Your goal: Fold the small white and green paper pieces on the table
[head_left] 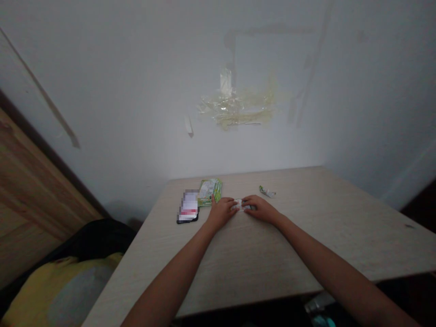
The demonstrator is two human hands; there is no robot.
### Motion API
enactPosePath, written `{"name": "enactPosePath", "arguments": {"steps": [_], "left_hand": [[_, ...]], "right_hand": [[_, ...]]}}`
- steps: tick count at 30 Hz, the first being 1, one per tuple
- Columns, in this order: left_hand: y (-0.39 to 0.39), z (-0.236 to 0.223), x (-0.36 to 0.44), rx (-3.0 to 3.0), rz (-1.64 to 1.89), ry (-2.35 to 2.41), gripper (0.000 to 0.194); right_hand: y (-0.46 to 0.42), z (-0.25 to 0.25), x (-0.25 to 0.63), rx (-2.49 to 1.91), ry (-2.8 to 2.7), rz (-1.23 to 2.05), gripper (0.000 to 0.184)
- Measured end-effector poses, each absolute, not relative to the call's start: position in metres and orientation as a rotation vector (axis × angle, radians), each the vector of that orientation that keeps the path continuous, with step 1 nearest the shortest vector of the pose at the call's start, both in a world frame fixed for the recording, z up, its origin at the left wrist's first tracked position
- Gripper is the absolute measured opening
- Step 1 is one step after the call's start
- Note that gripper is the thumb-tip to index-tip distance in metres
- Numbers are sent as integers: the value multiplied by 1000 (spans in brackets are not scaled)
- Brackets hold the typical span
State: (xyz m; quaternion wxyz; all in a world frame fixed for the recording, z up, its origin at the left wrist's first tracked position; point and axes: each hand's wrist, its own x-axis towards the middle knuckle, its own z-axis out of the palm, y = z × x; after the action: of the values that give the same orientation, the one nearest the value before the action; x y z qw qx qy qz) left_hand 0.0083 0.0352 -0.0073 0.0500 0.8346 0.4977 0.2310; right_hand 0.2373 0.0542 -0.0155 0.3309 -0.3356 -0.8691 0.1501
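Observation:
A small, flat whitish piece [240,205] with greyish markings lies on the tabletop between my hands. My left hand [223,211] has its fingers closed on the left end of this piece, and its thumb side is near a green-and-white packet [210,191]. From the other side, my right hand [260,209] grips the right end with bent fingers. My fingertips cover both ends, so the exact kind of the piece cannot be made out. Beyond my right hand lies a crumpled scrap of green-and-white wrapper [267,191].
A phone [188,206] with a blurred screen lies left of the packet on the pale wooden table [265,268]. Behind the table rises a wall [143,91] with old tape on it. A yellow-and-grey cushion-like thing [61,290] sits at lower left beside a wooden panel [27,181].

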Motion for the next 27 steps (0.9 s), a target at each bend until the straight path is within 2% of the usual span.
{"name": "enactPosePath", "arguments": {"steps": [20, 27], "left_hand": [[28, -6, 12, 2524, 693, 1573, 26], [26, -4, 12, 2516, 686, 1571, 26]], "right_hand": [[52, -4, 235, -818, -2468, 228, 21], [53, -4, 233, -877, -2516, 135, 15]]}}
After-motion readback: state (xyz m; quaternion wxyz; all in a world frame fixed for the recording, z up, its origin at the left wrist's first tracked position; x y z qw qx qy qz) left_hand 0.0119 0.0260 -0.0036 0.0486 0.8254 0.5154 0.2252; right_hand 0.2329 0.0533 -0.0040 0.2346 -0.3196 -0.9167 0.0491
